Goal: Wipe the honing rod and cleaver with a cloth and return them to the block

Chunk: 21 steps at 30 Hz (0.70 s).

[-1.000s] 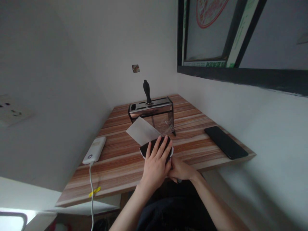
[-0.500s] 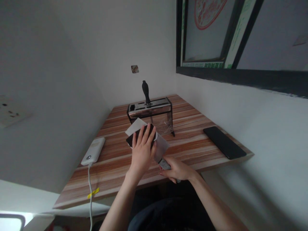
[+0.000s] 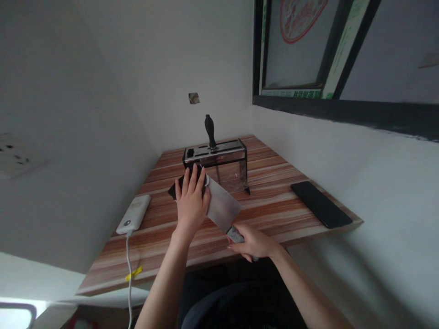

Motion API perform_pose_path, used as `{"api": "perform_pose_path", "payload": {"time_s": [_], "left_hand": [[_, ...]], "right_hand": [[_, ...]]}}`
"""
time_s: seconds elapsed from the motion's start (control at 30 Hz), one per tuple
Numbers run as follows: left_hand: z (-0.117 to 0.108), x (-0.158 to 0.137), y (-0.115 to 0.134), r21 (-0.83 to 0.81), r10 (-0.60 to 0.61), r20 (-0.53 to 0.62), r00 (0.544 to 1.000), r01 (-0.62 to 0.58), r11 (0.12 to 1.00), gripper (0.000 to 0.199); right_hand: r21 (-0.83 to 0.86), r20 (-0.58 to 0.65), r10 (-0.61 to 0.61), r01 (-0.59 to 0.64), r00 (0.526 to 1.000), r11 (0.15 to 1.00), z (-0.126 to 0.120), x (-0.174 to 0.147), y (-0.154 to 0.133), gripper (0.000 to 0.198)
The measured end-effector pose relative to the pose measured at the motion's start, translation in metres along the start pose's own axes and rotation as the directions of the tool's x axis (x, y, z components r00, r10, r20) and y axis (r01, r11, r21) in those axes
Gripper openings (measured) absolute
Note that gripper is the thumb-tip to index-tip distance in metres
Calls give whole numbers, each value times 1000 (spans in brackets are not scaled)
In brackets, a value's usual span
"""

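Near the table's (image 3: 113, 265) front edge, gripping a cleaver (image 3: 222, 205) by the handle (image 3: 234, 234), likely safest, with the right hand (image 3: 254, 241). Probably stiff, heavy, slick-bladed. Farther up, covering its far end with a black pad (image 3: 173, 190) under the left hand (image 3: 191, 201); clamped or not, impossible to tell. Beyond, a rack (image 3: 219, 154).

The light is dim — glare lower left, soft shadows on the wall (image 3: 377, 196).
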<state>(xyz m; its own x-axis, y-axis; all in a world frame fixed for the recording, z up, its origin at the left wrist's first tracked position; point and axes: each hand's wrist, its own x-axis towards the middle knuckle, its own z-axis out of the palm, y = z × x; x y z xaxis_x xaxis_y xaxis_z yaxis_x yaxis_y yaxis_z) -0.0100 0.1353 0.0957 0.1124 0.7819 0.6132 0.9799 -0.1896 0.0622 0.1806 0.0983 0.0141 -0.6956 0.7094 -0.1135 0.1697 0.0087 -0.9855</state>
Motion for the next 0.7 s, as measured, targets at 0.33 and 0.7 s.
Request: {"api": "perform_pose_path", "payload": {"time_s": [0.33,0.7], "left_hand": [[3,-25,27,-4,118,39,992,-118,993,54],[1,-72,57,-118,394,189,899,-378,918,59]], "right_hand": [[32,-16,-4,5,1000,999,0,1,2,19],[-86,-77,45,-52,996,995,1,-1,-2,13]]}}
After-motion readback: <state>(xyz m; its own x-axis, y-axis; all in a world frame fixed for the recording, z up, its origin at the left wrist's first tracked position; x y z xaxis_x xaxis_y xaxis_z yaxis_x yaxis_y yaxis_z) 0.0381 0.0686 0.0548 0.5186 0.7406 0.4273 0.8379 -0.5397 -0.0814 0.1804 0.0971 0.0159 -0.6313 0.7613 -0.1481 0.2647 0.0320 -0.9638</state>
